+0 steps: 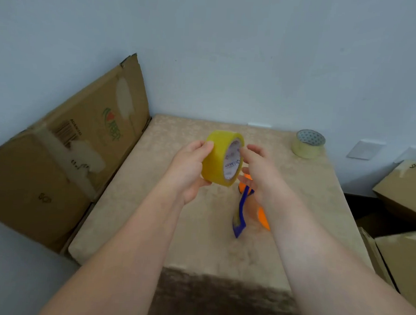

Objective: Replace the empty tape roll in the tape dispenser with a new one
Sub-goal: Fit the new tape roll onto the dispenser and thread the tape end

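Observation:
My left hand grips a full yellow tape roll above the middle of the table, its printed core facing right. My right hand is beside the roll with its fingers spread, the fingertips at or near the roll's right rim; it holds nothing. Below the hands a blue and orange tape dispenser lies on the table, partly hidden by my right wrist. A thin, nearly used-up pale roll lies flat at the table's far right corner.
The table has a beige patterned cloth and stands against a pale wall. A large flattened cardboard box leans at the left. More cardboard boxes are stacked at the right.

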`<state>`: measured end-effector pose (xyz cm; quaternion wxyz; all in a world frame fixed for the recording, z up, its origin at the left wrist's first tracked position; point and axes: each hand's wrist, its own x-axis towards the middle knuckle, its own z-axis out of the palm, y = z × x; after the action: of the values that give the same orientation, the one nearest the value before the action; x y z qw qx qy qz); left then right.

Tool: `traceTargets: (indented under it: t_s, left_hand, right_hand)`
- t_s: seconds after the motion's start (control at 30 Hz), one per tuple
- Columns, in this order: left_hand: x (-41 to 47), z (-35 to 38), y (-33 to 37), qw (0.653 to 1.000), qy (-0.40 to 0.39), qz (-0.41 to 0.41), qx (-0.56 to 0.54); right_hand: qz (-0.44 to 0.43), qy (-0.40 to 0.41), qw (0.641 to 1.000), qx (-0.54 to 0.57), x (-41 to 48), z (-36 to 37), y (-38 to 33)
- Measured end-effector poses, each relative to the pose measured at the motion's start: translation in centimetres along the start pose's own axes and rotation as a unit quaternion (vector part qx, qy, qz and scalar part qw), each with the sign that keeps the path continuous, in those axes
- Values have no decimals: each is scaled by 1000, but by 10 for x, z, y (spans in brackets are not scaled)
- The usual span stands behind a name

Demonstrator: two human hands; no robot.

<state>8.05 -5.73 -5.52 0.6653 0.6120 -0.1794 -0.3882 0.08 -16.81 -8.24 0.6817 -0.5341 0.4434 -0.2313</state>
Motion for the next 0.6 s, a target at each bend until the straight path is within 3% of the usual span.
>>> traceTargets:
  t_s: [0.17, 0.27, 0.4, 0.6]
  left_hand:
    - [-38, -4, -14, 995, -19, -20, -93]
    - [-51, -8, -20, 987, -8, -46, -152]
    - [-57, -18, -28, 980, 18, -73, -183]
    - [-57, -24, -43, 971, 59, -94, -210]
  right_hand:
    - [-14, -81, 996, 17, -49, -22, 14]
    - [-37, -66, 997, 16, -67, -32, 20]
    - [-114, 98, 973, -177, -61, -49, 41]
    - [-154, 108, 913, -361, -60, -59, 69]
